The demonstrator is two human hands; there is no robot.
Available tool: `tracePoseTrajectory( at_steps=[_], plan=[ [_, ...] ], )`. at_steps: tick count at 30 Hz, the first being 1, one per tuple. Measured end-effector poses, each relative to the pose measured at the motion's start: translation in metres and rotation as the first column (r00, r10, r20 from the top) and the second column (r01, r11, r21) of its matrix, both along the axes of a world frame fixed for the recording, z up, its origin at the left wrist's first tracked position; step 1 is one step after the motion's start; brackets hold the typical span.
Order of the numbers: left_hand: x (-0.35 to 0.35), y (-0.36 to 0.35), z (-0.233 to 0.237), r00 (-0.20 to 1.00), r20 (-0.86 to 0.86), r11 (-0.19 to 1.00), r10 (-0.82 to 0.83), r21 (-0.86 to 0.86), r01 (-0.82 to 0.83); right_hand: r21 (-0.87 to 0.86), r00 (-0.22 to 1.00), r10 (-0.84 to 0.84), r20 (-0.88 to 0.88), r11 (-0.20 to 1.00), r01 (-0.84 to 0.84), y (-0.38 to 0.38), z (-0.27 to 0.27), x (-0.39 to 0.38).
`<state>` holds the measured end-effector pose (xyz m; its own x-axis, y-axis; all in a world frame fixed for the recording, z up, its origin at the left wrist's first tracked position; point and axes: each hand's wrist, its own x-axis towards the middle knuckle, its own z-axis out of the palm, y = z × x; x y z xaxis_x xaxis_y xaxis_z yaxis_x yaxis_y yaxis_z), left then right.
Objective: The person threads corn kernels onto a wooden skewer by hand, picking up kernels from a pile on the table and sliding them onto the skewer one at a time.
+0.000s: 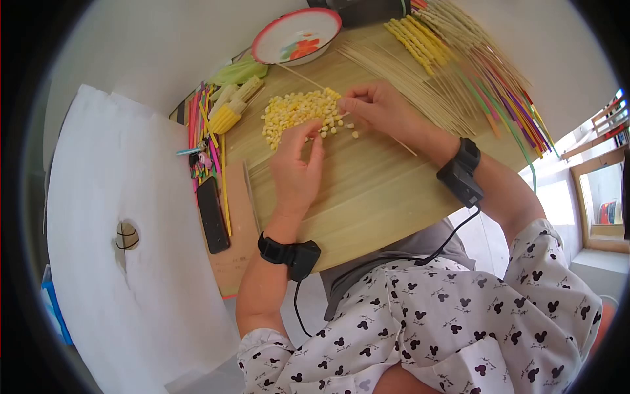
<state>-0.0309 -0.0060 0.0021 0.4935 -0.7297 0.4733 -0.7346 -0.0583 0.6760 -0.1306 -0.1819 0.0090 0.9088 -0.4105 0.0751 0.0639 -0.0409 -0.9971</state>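
Note:
A heap of loose yellow corn kernels (pixel 296 111) lies on a wooden board (pixel 367 197). My left hand (pixel 296 167) rests at the near edge of the heap, fingertips pinched on kernels. My right hand (pixel 374 108) sits at the heap's right side, fingers closed on a thin wooden skewer (pixel 401 146) that runs toward me under the palm. Both wrists wear black bands with cables.
A red-rimmed flowered bowl (pixel 296 36) stands at the far edge. Bundles of thin sticks and coloured straws (pixel 459 65) fan out at the right. Corn cob pieces (pixel 230 111), coloured sticks and a black phone (pixel 213 215) lie at the left. White foam sheet (pixel 111 230) covers the left.

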Motion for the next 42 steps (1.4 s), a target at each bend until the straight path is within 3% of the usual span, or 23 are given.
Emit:
tracePoseTrajectory(
  at_steps=[1, 3, 7, 12, 22, 24, 31, 34, 36, 38, 41, 42],
  plan=[
    [-0.001, -0.003, 0.0, 1.0, 0.0, 1.0, -0.007, 0.003, 0.007, -0.011, 1.0, -0.007, -0.007, 1.0, 0.007, -0.004, 0.001, -0.001],
    [-0.005, -0.013, 0.0, 0.94, 0.294, 0.983, -0.172, 0.119, 0.143, -0.016, 1.0, -0.022, -0.016, 1.0, 0.022, -0.009, 0.0, -0.004],
    [-0.015, -0.022, -0.004, 0.923, 0.311, 0.965, -0.227, 0.199, 0.17, -0.011, 0.999, -0.012, 0.045, 1.0, 0.012, -0.004, 0.002, -0.002],
    [-0.009, -0.021, -0.008, 0.853, 0.462, 0.957, -0.244, 0.257, 0.134, -0.021, 0.991, -0.019, 0.133, 1.0, 0.022, -0.002, -0.004, 0.002],
    [0.012, -0.003, -0.01, 0.931, 0.356, 0.989, -0.083, 0.141, 0.034, -0.067, 0.996, 0.073, 0.06, 0.995, -0.069, -0.004, -0.003, -0.001],
    [0.01, 0.001, -0.005, 1.0, -0.026, 0.992, -0.006, 0.123, 0.009, -0.072, 0.995, 0.079, 0.063, 0.995, -0.075, -0.004, -0.005, 0.0],
    [0.02, 0.003, -0.007, 0.999, 0.035, 0.997, 0.036, 0.065, -0.038, -0.085, 0.996, 0.077, 0.04, 0.994, -0.073, -0.005, -0.007, 0.0],
    [0.017, 0.007, -0.002, 0.997, -0.041, 0.984, 0.06, 0.171, -0.053, -0.164, 0.996, 0.066, 0.06, 0.985, -0.056, -0.001, -0.011, 0.002],
    [0.015, 0.002, -0.006, 0.98, 0.195, 0.958, 0.03, 0.273, -0.083, -0.257, 0.995, 0.043, 0.091, 0.966, -0.019, -0.007, -0.014, -0.005],
    [0.016, -0.003, -0.009, 0.972, 0.234, 0.971, 0.013, 0.229, -0.068, -0.328, 0.998, -0.009, 0.068, 0.944, 0.031, -0.001, -0.016, 0.004],
    [0.016, 0.002, -0.009, 0.977, 0.209, 0.976, -0.031, 0.215, -0.015, -0.18, 0.995, 0.098, 0.007, 0.979, -0.095, -0.001, -0.009, -0.001],
    [0.015, 0.002, -0.009, 0.986, 0.166, 0.973, -0.028, 0.23, -0.011, -0.162, 0.991, 0.116, 0.06, 0.981, -0.105, -0.002, -0.013, 0.0]
  ],
)
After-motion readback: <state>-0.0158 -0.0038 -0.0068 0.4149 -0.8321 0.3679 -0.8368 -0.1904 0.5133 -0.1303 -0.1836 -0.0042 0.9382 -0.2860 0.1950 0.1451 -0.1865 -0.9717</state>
